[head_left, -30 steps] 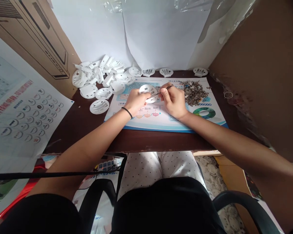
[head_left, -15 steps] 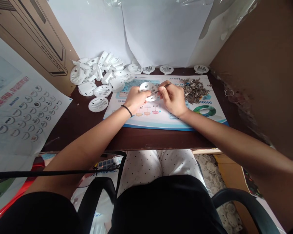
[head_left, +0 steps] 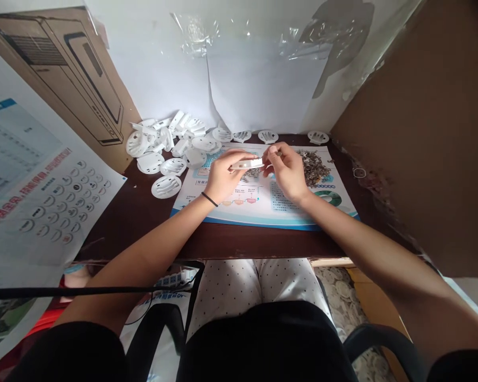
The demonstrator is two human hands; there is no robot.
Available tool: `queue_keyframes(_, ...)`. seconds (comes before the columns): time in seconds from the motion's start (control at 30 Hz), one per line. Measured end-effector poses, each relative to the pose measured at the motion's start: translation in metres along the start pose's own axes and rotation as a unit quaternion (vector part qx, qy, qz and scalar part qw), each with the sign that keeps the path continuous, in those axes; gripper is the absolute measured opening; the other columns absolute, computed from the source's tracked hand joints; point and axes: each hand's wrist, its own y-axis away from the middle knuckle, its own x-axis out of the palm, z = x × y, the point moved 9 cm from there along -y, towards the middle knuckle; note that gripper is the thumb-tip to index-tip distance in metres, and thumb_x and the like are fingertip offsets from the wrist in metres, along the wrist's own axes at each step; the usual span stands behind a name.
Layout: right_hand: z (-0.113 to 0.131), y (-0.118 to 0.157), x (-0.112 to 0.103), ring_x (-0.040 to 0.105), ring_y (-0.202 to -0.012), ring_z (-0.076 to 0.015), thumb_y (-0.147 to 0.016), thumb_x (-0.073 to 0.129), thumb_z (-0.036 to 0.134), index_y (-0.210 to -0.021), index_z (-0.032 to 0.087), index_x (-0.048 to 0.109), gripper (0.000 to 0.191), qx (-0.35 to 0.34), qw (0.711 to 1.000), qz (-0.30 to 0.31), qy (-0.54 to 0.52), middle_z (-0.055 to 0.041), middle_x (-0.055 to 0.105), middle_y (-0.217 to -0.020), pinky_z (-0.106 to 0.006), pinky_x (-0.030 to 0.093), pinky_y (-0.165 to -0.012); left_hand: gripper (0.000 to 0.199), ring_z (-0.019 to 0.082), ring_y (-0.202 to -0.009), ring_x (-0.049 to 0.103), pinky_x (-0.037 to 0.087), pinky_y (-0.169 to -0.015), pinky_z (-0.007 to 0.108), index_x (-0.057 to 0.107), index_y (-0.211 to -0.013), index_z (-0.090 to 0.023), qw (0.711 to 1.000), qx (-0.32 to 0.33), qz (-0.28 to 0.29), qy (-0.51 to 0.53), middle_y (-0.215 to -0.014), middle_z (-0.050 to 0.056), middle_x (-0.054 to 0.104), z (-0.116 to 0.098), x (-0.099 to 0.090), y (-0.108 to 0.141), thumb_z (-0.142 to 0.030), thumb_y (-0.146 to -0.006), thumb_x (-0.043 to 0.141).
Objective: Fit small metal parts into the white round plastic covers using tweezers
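Note:
My left hand (head_left: 226, 175) grips a round white plastic disc (head_left: 246, 165), held edge-on above the printed mat (head_left: 263, 208). My right hand (head_left: 287, 171) sits just to its right, pinching slim tweezers (head_left: 276, 153) whose tips are mostly hidden by the fingers. A heap of small metal pieces (head_left: 313, 167) lies on the mat beside my right hand. More metal bits show beneath the disc. Several white plastic discs and moulded parts (head_left: 166, 144) are piled left of the mat, and my left hand is the nearer one.
The mat lies on a dark wooden table (head_left: 239, 240), with a row of white parts (head_left: 268, 137) along the back edge. A cardboard box, a poster of round icons, white paper and brown board surround it. A cable crosses below the table edge.
The white disc has turned from face-up to edge-on in my left hand. My hands have moved slightly apart, and the view has shifted a little.

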Motion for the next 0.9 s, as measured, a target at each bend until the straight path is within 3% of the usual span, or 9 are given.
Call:
queue_keyframes(0.1, -0.005, -0.002, -0.001, 0.064, -0.069, -0.0135, -0.073, 0.077, 0.068, -0.082, 0.026, 0.053, 0.049, 0.048, 0.998, -0.005, -0.048, 0.0007, 0.065, -0.076, -0.029, 0.056, -0.059, 0.033, 0.017, -0.111, 0.070, 0.056, -0.099, 0.036, 0.080, -0.102, -0.024, 0.997, 0.067, -0.012, -0.024, -0.114, 0.004, 0.076, -0.006, -0.003, 0.000, -0.004, -0.085, 0.060)
queue_keyframes(0.2, -0.009, -0.001, -0.002, 0.063, -0.071, -0.0132, -0.070, 0.083, 0.058, -0.080, 0.026, 0.053, 0.046, 0.060, 0.996, -0.013, -0.065, 0.0019, 0.062, -0.076, -0.031, 0.059, -0.065, 0.036, 0.017, -0.114, 0.070, 0.056, -0.102, 0.037, 0.080, -0.103, -0.025, 0.998, 0.057, -0.021, -0.022, -0.119, 0.004, 0.076, -0.004, -0.005, 0.001, -0.002, -0.084, 0.060)
queue_keyframes(0.37, -0.001, 0.001, 0.002, 0.063, -0.063, -0.0125, -0.076, 0.080, 0.052, -0.078, 0.025, 0.051, 0.039, 0.010, 0.999, 0.003, -0.042, 0.0032, 0.059, -0.073, -0.033, 0.055, -0.064, 0.021, 0.019, -0.100, 0.075, 0.061, -0.094, 0.035, 0.078, -0.106, -0.018, 0.995, -0.069, -0.005, 0.073, -0.109, 0.007, 0.080, 0.014, 0.002, 0.003, -0.019, -0.087, 0.069)
queue_keyframes(0.47, 0.006, 0.003, 0.004, 0.062, -0.060, -0.0130, -0.081, 0.075, 0.054, -0.080, 0.026, 0.050, 0.038, -0.023, 0.999, 0.013, -0.022, 0.0031, 0.060, -0.072, -0.034, 0.051, -0.062, 0.032, 0.019, -0.093, 0.076, 0.063, -0.089, 0.036, 0.075, -0.105, -0.013, 0.976, -0.141, -0.011, 0.164, -0.105, 0.010, 0.079, 0.025, 0.008, 0.007, -0.040, -0.087, 0.072)
queue_keyframes(0.67, 0.020, 0.007, 0.006, 0.060, -0.066, -0.0141, -0.084, 0.071, 0.052, -0.086, 0.025, 0.054, 0.032, -0.083, 0.994, 0.030, 0.061, 0.0004, 0.062, -0.078, -0.034, 0.047, -0.063, 0.047, 0.018, -0.094, 0.075, 0.064, -0.090, 0.035, 0.072, -0.096, -0.013, 0.964, -0.173, -0.019, 0.202, -0.101, 0.009, 0.077, 0.028, 0.011, 0.009, -0.058, -0.080, 0.076)
queue_keyframes(0.73, 0.027, 0.008, 0.006, 0.057, -0.066, -0.0136, -0.086, 0.069, 0.048, -0.085, 0.024, 0.056, 0.027, -0.103, 0.989, 0.026, 0.101, 0.0006, 0.062, -0.076, -0.033, 0.045, -0.064, 0.045, 0.019, -0.090, 0.075, 0.066, -0.080, 0.033, 0.071, -0.095, -0.014, 0.962, -0.190, -0.019, 0.197, -0.098, 0.009, 0.076, 0.028, 0.011, 0.010, -0.056, -0.079, 0.077)
queue_keyframes(0.8, 0.029, 0.007, 0.004, 0.054, -0.064, -0.0125, -0.086, 0.067, 0.043, -0.083, 0.024, 0.056, 0.023, -0.107, 0.987, 0.014, 0.123, 0.0015, 0.060, -0.073, -0.033, 0.044, -0.064, 0.042, 0.019, -0.075, 0.075, 0.063, -0.060, 0.028, 0.070, -0.092, -0.014, 0.958, -0.223, 0.002, 0.181, -0.089, 0.009, 0.076, 0.029, 0.015, 0.013, -0.054, -0.079, 0.077)
queue_keyframes(0.9, 0.016, 0.001, -0.001, 0.050, -0.057, -0.0111, -0.083, 0.066, 0.035, -0.080, 0.023, 0.056, 0.016, -0.045, 0.995, 0.000, 0.090, 0.0038, 0.056, -0.065, -0.031, 0.041, -0.059, 0.037, 0.017, -0.053, 0.070, 0.049, -0.040, 0.023, 0.067, -0.084, -0.015, 0.941, -0.280, 0.056, 0.183, -0.073, 0.008, 0.075, 0.028, 0.025, 0.018, -0.051, -0.081, 0.074)
